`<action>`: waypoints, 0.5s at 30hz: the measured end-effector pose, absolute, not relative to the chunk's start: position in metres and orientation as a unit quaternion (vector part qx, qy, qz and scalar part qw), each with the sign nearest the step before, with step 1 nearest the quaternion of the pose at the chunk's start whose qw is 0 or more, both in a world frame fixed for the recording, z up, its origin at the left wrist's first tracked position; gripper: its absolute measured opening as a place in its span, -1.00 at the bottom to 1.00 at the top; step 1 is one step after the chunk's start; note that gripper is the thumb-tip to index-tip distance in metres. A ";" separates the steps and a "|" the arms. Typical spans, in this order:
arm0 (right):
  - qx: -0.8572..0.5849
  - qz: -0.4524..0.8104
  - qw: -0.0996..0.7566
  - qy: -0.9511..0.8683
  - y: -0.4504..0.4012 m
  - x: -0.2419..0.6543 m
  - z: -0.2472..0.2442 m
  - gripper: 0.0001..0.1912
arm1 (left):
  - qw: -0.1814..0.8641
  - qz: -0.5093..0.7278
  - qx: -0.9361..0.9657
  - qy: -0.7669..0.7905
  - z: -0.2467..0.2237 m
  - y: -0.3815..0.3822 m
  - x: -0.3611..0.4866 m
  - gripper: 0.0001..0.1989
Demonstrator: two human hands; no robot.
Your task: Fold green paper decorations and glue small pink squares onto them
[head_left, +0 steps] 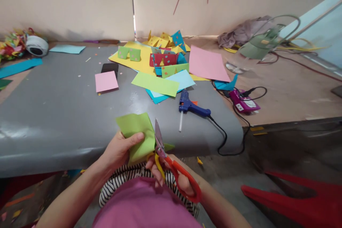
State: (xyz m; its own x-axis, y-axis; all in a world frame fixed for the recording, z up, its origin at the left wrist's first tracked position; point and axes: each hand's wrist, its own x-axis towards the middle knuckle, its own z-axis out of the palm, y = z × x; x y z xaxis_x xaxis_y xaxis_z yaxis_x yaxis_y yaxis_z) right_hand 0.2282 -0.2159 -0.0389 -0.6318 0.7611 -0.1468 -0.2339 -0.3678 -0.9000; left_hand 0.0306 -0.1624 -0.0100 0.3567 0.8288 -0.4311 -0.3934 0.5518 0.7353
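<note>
My left hand is pinching a green paper under its thumb; my right hand is gripping scissors by their handles. The paper is lying mostly left of the blades, nearer the left hand, while the blades are pointing away from me along its right side. Beyond, a glue gun is resting on the grey cover; red furniture is standing rightward.

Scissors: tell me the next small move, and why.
I'd probably squeeze the scissors gently with the right hand: their handles look spread, and one blade shows right beside the edge of the green paper. The left hand grips that paper, its thumb off to the side of the blade.
</note>
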 end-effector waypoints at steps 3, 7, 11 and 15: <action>-0.299 0.796 0.320 -0.418 -0.223 0.235 -0.029 -0.12 | 0.748 0.433 0.243 0.441 -0.009 -0.162 0.030 -0.62; -0.291 0.797 0.311 -0.427 -0.221 0.243 -0.018 -0.02 | 0.725 0.449 0.246 0.461 -0.007 -0.160 0.029 -0.56; -0.285 0.799 0.276 -0.451 -0.216 0.243 -0.025 -0.12 | 0.718 0.450 0.252 0.467 -0.008 -0.162 0.029 -0.51; -0.281 0.797 0.266 -0.463 -0.214 0.244 -0.037 -0.17 | 0.723 0.456 0.245 0.457 -0.011 -0.164 0.029 -0.51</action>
State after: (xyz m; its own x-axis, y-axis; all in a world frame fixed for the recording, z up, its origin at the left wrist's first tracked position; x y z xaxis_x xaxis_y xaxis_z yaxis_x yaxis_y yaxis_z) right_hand 0.2441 -0.2136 -0.0366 -0.7007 0.6845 -0.2012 -0.1641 -0.4291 -0.8882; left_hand 0.0288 -0.1637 -0.0111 0.1670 0.8837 -0.4373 -0.4352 0.4640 0.7715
